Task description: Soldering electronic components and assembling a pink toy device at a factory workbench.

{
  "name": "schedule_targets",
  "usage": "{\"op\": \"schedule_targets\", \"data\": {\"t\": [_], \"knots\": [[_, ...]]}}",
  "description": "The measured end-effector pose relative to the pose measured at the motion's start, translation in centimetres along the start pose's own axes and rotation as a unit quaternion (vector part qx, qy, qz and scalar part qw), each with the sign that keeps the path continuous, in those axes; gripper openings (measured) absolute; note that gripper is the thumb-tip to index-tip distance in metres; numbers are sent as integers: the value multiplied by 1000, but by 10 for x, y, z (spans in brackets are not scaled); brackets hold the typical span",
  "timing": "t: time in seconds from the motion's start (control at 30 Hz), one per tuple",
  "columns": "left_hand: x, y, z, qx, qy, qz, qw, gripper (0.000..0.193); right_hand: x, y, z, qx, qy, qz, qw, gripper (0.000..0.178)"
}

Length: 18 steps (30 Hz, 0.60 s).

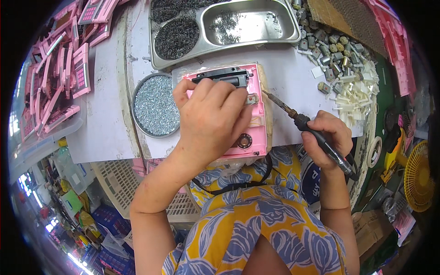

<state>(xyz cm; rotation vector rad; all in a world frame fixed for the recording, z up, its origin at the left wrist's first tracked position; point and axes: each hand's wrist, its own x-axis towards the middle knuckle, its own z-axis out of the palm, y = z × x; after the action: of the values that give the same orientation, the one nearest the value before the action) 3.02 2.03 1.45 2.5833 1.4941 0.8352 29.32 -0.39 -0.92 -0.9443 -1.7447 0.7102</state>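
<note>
A pink plastic housing (260, 137) lies before me on a cloudy plastic bag. It bears a black mechanism (229, 81) along its far end, a small metal-and-white part (251, 99), thin wires and a round dark speaker-like disc (244, 140). My left hand (208, 114) rests over the housing with its fingers bent down by the mechanism and the small part. The fingertips are partly hidden, so what they pinch cannot be made out. In my right hand (331, 135) is a soldering iron (316, 137) with a black handle. Its tip points left, close to the housing's right edge.
Left of the housing stands a round dish (156, 104) of small screws. A metal tray (250, 23) with dark springs is at the back. Small motors (337, 57) and white plastic pieces (350, 103) are heaped to the right. Pink housings (82, 68) pile up at far left.
</note>
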Motion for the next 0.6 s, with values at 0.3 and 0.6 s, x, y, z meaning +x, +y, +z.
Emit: {"op": "schedule_targets", "data": {"t": [0.3,0.6], "knots": [[-19,-38,-68,92,-229,3,969,18,1,-1,-9,28,33,15,999,25],[-20,-26,-22,-447,-126,-317,827,7,26,-24,18,64,76,88,991,30]]}}
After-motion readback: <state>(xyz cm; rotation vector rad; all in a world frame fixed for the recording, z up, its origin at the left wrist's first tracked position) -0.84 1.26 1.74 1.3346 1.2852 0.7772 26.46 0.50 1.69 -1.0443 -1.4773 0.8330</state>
